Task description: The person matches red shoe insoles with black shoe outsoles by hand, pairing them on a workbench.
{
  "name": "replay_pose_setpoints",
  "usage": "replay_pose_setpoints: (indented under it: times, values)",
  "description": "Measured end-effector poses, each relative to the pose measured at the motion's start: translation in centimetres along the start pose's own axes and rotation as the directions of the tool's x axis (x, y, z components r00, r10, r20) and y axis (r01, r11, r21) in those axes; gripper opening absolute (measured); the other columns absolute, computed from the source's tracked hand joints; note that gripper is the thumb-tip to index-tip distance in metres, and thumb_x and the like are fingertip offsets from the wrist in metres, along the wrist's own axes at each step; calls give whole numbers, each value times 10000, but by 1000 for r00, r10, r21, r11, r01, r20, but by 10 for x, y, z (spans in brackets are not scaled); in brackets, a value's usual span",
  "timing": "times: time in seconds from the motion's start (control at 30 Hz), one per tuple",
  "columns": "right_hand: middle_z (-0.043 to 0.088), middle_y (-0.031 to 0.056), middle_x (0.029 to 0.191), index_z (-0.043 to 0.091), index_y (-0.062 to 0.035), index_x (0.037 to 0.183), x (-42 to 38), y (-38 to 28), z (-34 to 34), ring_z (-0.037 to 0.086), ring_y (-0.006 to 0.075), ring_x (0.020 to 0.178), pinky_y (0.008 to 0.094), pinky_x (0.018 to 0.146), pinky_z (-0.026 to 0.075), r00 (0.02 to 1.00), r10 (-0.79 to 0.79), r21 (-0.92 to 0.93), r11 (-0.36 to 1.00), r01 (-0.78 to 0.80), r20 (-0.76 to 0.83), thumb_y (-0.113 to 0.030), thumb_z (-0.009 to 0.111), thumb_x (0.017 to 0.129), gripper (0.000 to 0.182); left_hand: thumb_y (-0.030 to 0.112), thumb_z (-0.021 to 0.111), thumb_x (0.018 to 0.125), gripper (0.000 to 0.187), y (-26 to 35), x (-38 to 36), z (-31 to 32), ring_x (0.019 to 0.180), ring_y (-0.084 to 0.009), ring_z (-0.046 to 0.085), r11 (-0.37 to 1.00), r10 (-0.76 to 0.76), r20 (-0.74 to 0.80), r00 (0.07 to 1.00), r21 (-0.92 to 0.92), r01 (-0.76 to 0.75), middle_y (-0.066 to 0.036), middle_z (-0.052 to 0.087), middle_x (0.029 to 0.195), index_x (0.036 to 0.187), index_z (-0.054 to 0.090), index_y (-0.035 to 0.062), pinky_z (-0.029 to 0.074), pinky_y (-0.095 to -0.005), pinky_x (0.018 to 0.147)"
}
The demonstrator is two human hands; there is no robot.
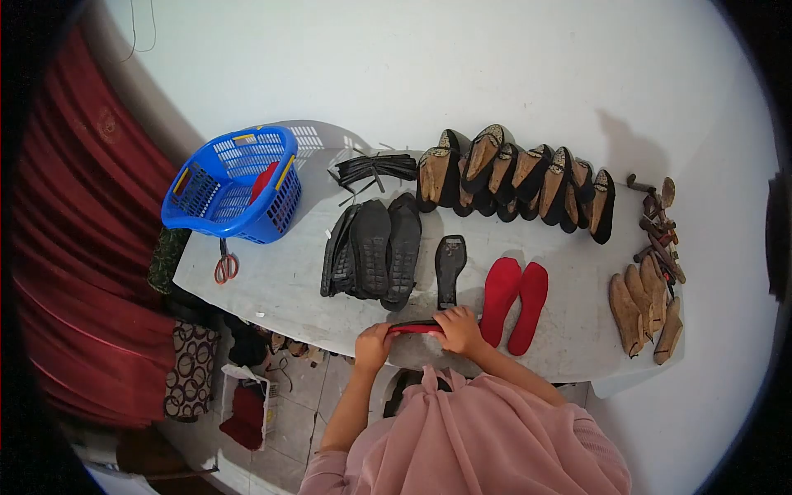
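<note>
Near the table's front edge, my left hand (374, 345) and my right hand (458, 330) grip opposite ends of a red-and-black shoe sole (415, 327). It is seen nearly edge-on, with black above and red below. Just beyond my right hand a single black sole (450, 268) lies flat. To its right are two red insoles (500, 297), side by side. Several black ridged soles (371, 247) are stacked left of the single sole. My fingers hide both ends of the held piece.
A blue basket (272, 221) with red material inside stands at the back left, scissors (225, 266) below it. Black strips (375, 168) and a row of shoes on wooden lasts (528, 169) line the back. Tools (660, 235) and bare lasts (631, 313) lie right.
</note>
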State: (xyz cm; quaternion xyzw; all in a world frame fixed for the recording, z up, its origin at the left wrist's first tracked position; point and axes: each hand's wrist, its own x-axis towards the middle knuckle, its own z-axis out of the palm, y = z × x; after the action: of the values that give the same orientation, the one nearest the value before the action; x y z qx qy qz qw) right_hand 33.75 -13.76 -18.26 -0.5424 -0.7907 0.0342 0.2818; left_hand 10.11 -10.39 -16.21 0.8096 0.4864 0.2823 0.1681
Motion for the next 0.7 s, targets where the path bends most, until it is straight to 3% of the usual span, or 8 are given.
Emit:
replay_pose_setpoints:
  times: [0.13, 0.23, 0.43, 0.5, 0.7]
  values:
    - [560, 51, 776, 600, -130, 881, -6, -9, 3, 530, 253, 747, 429, 622, 360, 1000, 4, -179, 984, -2, 8, -366, 630, 788, 255, 189, 683, 758, 189, 3, -2, 5, 753, -352, 593, 1000, -16, -47, 999, 7, 17, -146, 637, 798, 869, 620, 50, 463, -437, 669]
    - [543, 58, 751, 600, -114, 882, -6, -7, -1, 532, 256, 752, 417, 599, 351, 1000, 0, -139, 990, 1, 13, -378, 632, 787, 282, 183, 693, 750, 190, 5, -3, 5, 761, -354, 588, 999, -47, -57, 997, -16, 47, -150, 637, 799, 864, 625, 46, 459, -438, 679]
    - [534, 137, 825, 575, -55, 938, -9, 22, -14, 541, 328, 779, 434, 647, 420, 995, 79, 324, 941, -96, 65, -359, 642, 803, 339, 168, 724, 747, 232, -2, -6, -3, 745, -334, 621, 965, -202, -63, 977, -186, 188, -168, 645, 804, 893, 636, 12, 483, -385, 666]
    - [534, 153, 843, 557, -39, 978, -14, 23, -15, 545, 346, 799, 435, 658, 440, 995, 65, 243, 966, -83, 82, -338, 647, 804, 357, 132, 727, 754, 216, -15, -13, -2, 713, -301, 641, 938, -257, -60, 964, -253, 235, -177, 647, 794, 891, 635, -7, 494, -347, 633]
    - [533, 175, 910, 523, -29, 1014, -16, 17, -13, 535, 372, 868, 448, 725, 449, 984, 106, 159, 979, -129, 145, -314, 617, 824, 356, 137, 738, 745, 231, -17, -12, 4, 696, -282, 652, 948, -289, -81, 954, -165, 273, -179, 652, 776, 892, 634, -7, 496, -344, 622]
